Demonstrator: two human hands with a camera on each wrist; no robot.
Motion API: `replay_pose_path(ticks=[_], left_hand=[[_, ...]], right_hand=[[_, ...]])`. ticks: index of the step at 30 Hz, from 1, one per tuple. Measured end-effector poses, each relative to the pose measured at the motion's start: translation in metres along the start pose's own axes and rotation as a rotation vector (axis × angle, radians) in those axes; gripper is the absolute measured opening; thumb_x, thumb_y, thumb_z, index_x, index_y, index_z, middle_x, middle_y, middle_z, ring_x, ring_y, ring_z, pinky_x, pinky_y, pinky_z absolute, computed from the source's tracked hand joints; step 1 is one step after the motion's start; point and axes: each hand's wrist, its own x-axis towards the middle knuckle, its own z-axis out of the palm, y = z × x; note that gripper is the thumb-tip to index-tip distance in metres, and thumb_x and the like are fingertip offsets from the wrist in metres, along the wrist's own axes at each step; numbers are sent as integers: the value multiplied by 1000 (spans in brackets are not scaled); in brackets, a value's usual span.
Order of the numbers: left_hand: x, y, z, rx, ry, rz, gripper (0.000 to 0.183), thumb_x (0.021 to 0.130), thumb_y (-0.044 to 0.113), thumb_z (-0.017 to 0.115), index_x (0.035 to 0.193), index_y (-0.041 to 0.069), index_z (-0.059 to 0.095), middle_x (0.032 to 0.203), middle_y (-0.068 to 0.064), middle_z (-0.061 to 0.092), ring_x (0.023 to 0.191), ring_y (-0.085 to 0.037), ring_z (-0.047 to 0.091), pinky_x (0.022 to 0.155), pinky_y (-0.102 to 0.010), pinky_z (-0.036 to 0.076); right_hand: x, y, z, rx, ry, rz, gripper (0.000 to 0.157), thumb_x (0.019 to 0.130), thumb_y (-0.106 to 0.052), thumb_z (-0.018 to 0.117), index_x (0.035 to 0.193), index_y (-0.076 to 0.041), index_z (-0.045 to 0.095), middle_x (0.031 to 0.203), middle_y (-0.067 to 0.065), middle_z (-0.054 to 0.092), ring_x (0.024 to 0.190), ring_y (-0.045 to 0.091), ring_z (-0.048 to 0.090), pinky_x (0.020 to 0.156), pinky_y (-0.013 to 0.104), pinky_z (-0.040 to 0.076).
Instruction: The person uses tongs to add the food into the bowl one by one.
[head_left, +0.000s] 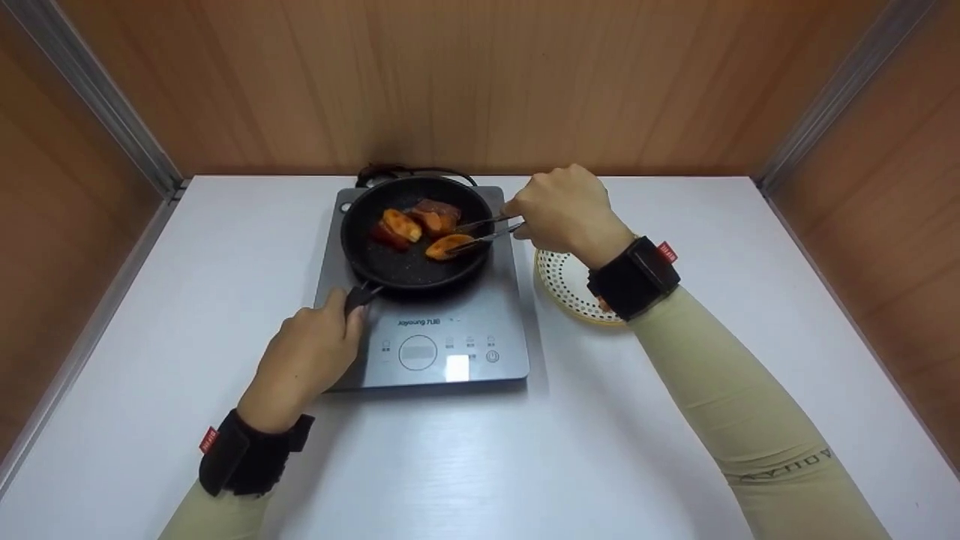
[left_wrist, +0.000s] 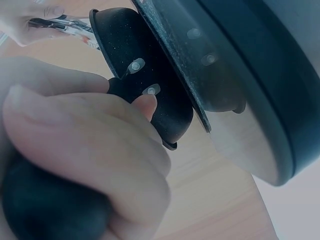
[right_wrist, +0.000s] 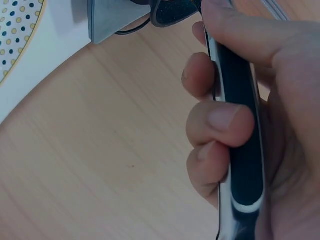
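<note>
A black frying pan point(head_left: 405, 274) sits on a grey induction cooktop point(head_left: 345, 315), its inside holding several reddish-orange pieces of food point(head_left: 403, 225). My left hand point(head_left: 307, 352) grips the pan's black handle point(head_left: 361, 297); the left wrist view shows the fingers wrapped round it. In my right hand point(head_left: 562, 206) is a pair of metal tongs point(head_left: 491, 236), reaching in over the pan's right rim. Their tips are at an orange piece point(head_left: 448, 247) near that side; whether they pinch it I cannot tell. Dark grip panels on the tongs point(right_wrist: 242, 150) show in the right wrist view.
A white plate point(head_left: 562, 289) with a dotted, yellow-edged rim lies right of the cooktop, partly hidden under my right wrist. Behind the pan runs a black cord point(head_left: 442, 171). Wood-patterned panels point(head_left: 450, 82) enclose the white table point(head_left: 420, 465) at the back and sides.
</note>
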Motion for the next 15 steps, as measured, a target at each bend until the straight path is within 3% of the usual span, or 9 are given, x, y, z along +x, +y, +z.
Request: replay_pose_path(ticks=[15], left_hand=[[0, 0, 0, -25, -4, -6, 29, 113, 28, 49, 106, 0, 53, 69, -13, 56, 60, -27, 52, 51, -40, 39]], right_hand=[[-2, -1, 15, -23, 139, 24, 24, 91, -31, 83, 115, -31, 82, 83, 10, 75, 76, 38, 67, 63, 53, 54]])
